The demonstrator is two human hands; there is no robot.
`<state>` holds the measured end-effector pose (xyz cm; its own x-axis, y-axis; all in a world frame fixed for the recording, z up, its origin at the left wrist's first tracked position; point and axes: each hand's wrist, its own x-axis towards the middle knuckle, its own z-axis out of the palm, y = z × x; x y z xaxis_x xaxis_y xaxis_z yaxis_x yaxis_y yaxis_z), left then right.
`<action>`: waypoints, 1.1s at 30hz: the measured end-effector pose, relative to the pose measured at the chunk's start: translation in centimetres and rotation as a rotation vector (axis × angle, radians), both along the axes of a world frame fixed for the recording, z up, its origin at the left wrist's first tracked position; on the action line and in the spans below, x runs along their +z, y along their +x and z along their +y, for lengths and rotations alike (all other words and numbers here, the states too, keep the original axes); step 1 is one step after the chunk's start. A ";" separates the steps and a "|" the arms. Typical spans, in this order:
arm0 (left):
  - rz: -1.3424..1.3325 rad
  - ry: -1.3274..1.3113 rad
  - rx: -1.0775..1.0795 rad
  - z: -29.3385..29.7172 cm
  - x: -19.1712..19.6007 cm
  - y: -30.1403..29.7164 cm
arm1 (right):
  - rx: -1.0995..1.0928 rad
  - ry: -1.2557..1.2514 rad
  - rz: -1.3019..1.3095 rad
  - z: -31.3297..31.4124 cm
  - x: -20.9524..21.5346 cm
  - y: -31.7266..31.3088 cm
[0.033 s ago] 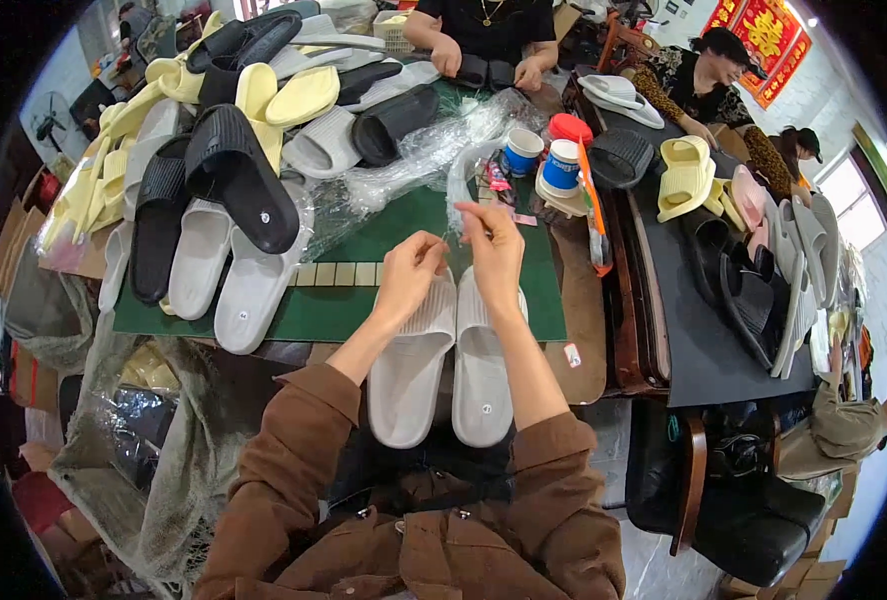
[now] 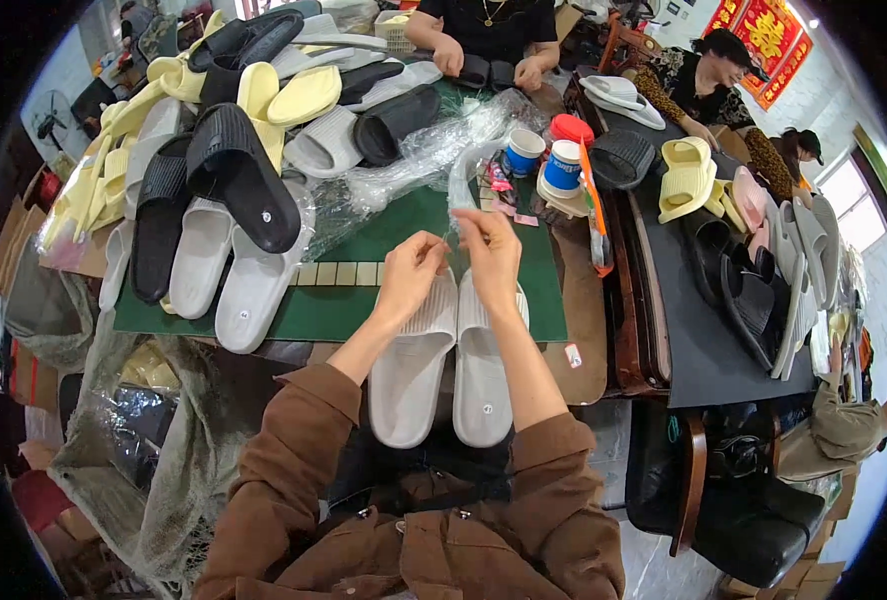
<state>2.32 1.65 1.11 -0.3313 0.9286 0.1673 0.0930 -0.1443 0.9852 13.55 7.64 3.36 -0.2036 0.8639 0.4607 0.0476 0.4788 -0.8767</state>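
Two light grey slide slippers (image 2: 405, 385) lie side by side at the table's near edge, their heels toward me and overhanging it. Above the strap of the left slipper, my left hand (image 2: 409, 278) has thumb and fingers pinched together. My right hand (image 2: 492, 258) is just beside it over the other slipper (image 2: 480, 380), fingers bent and thumb drawn in. Whatever the fingertips hold is too small to make out. Both hands partly cover the straps. A small round sticker shows in the right slipper's heel. Under them lies a green mat (image 2: 384, 225).
A pile of black, grey and yellow slides (image 2: 239, 180) fills the left side. Crumpled clear plastic film (image 2: 404, 180) lies ahead, beside paper cups (image 2: 562, 168). Pale square pieces (image 2: 336, 274) line the mat. More slippers (image 2: 688, 178) sit on the right table. A person (image 2: 484, 40) handles black slippers opposite.
My right hand's fingers have curled and dipped slightly. My left hand and the grey slippers stay in place.
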 end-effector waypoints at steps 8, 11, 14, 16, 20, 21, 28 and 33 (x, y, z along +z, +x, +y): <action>0.070 -0.002 0.031 0.2 -0.4 -0.3 | 0.013 -0.148 0.231 1.1 -1.6 0.2; 0.147 0.021 0.038 0.2 -0.5 -0.2 | 0.053 -0.304 0.390 1.6 -2.3 0.7; 0.207 0.052 0.027 0.1 -0.4 -0.1 | 0.086 -0.413 0.498 1.4 -2.1 0.9; 0.266 0.066 0.027 -0.1 -0.2 0.0 | 0.057 -0.414 0.503 1.4 -2.0 0.8; 0.220 0.061 0.057 -0.1 -0.3 -0.1 | 0.078 -0.407 0.488 1.2 -2.1 0.8; 0.201 0.044 0.062 0.0 -0.4 -0.2 | 0.095 -0.384 0.469 1.2 -2.2 0.8; 0.182 0.068 0.063 -0.1 -0.2 0.0 | 0.022 -0.227 0.294 0.9 -1.9 0.9; 0.092 0.093 0.034 0.2 -0.8 -0.5 | -0.033 -0.176 0.269 0.3 -1.5 0.2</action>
<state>1.82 1.86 0.32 -0.3414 0.8961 0.2836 0.1890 -0.2301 0.9546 13.79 7.91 1.82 -0.0649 0.9393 0.3368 -0.1840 0.3204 -0.9292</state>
